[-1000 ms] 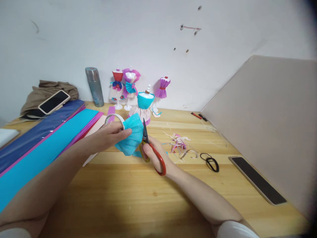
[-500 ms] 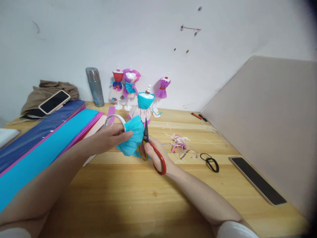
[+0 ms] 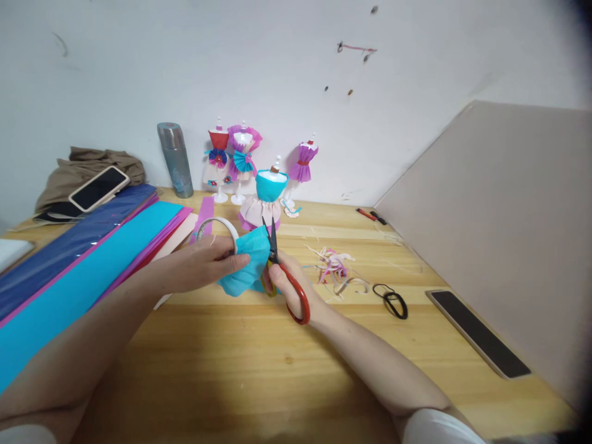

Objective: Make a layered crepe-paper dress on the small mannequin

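Pinched in the left fingers (image 3: 237, 264), the blue paper (image 3: 253, 251) looks thin, matt and softly creased. The scissors (image 3: 273, 249) in the right fingers (image 3: 279, 275) have dark metal blades and a smooth, glossy red plastic handle. Under both, the counter (image 3: 296, 370) is pale grained wood with a faint sheen. Left of the left fingers lie matt paper sheets (image 3: 134, 243) and a navy pack (image 3: 87, 231) in shiny clear plastic; farther off, rumpled matt cloth (image 3: 95, 161), a phone (image 3: 99, 188) with a glossy screen, and a metallic bottle (image 3: 174, 161). Beyond the fingers, mannequins (image 3: 272, 186) show smooth white plastic under matt, gathered paper.
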The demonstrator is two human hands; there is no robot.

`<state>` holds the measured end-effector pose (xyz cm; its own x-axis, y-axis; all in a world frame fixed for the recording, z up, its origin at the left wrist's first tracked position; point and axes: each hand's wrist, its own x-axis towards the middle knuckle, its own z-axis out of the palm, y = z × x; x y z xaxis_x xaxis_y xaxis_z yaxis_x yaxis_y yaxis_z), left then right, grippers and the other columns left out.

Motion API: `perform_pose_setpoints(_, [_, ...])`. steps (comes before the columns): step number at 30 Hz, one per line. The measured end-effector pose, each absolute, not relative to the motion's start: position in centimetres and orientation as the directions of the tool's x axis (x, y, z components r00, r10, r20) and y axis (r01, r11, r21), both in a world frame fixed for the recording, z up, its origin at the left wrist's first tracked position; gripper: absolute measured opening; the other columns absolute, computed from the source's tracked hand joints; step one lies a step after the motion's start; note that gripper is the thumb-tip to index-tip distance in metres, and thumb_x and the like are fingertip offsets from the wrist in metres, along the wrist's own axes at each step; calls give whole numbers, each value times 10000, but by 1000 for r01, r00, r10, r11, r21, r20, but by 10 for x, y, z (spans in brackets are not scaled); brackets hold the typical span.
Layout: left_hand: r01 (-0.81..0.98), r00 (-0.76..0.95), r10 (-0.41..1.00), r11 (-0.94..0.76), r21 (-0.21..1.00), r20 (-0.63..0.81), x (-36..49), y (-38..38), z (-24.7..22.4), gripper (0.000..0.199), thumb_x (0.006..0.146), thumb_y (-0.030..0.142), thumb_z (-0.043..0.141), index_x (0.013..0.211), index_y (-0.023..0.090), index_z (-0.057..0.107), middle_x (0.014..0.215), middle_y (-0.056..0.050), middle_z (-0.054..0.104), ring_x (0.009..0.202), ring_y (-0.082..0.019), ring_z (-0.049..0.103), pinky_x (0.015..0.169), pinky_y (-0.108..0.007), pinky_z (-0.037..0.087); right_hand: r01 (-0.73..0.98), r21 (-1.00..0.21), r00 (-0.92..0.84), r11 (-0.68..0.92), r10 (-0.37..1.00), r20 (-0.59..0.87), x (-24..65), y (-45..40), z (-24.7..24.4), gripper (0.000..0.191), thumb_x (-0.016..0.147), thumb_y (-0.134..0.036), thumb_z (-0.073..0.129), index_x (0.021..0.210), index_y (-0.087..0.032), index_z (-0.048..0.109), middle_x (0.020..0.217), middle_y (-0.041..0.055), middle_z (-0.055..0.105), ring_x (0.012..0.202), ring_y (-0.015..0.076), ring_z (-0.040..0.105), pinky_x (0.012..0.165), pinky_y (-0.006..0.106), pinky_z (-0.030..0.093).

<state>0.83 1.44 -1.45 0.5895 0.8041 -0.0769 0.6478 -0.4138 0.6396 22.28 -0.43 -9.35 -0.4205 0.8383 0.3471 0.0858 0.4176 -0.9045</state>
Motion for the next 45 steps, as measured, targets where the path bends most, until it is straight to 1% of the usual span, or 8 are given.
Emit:
perform_pose_setpoints(4, [641, 591, 803, -410, 649, -77, 9, 14, -14, 513, 879, 657, 407, 628, 212, 446, 606, 0, 484, 563, -138, 431, 515, -274, 309, 99, -891, -441, 443, 822, 359, 223, -3, -93, 522, 958, -709, 446, 768, -226, 510, 661, 19, 548, 741, 206, 592, 639, 315, 488])
perform_pose_setpoints(9, [642, 601, 796, -421, 641, -80, 9, 13, -14, 492, 885, 632, 392, 628, 214, 434, 608, 7, 471, 559, -132, 417, 513, -268, 315, 79, -880, -449, 468, 805, 388, 223, -3, -94, 510, 970, -696, 436, 775, -230, 508, 621, 16, 517, 810, 232, 617, 696, 327, 511])
perform_pose_setpoints(16, [645, 593, 802, -420, 638, -71, 9, 13, -14, 494, 877, 638, 390, 621, 218, 425, 597, 5, 463, 552, -133, 407, 510, -268, 311, 86, -887, -436, 454, 817, 377, 222, -4, -92, 521, 963, -698, 449, 757, -224, 519, 629, 26, 537, 775, 218, 605, 653, 316, 502])
perform_pose_setpoints(20, [659, 584, 808, -413, 629, -82, 9, 12, -12, 465, 873, 611, 390, 626, 219, 440, 612, -9, 491, 565, -145, 441, 510, -271, 310, 82, -881, -433, 467, 812, 390, 222, -4, -92, 531, 957, -719, 435, 784, -224, 516, 631, 19, 525, 803, 232, 619, 673, 331, 515])
perform_pose_setpoints(27, [617, 592, 803, -390, 684, -77, 10, 12, -13, 488, 858, 643, 443, 609, 224, 417, 582, 17, 434, 533, -128, 383, 498, -267, 307, 109, -890, -442, 443, 823, 356, 222, -4, -93, 543, 941, -747, 426, 779, -240, 534, 683, 39, 564, 757, 223, 594, 626, 331, 486])
perform_pose_setpoints(34, [678, 565, 820, -404, 614, -85, 9, 12, -15, 488, 857, 636, 422, 595, 226, 399, 588, 13, 428, 546, -135, 396, 515, -276, 303, 110, -891, -436, 439, 827, 354, 223, -3, -94, 548, 948, -726, 439, 792, -217, 572, 653, 19, 539, 703, 194, 558, 607, 309, 455])
perform_pose_setpoints(40, [691, 554, 827, -389, 609, -101, 8, 11, -13, 493, 850, 652, 419, 598, 228, 400, 602, 11, 435, 561, -141, 407, 538, -290, 313, 113, -894, -442, 434, 828, 346, 223, -4, -94, 566, 961, -715, 429, 817, -194, 596, 660, 19, 554, 666, 177, 543, 570, 287, 433])
perform_pose_setpoints(45, [703, 547, 828, -374, 605, -123, 10, 10, -11, 485, 856, 637, 414, 607, 221, 410, 613, 13, 431, 573, -137, 404, 549, -289, 317, 100, -905, -419, 413, 843, 338, 223, -5, -93, 563, 953, -725, 448, 782, -201, 567, 623, 9, 530, 604, 159, 521, 521, 277, 406])
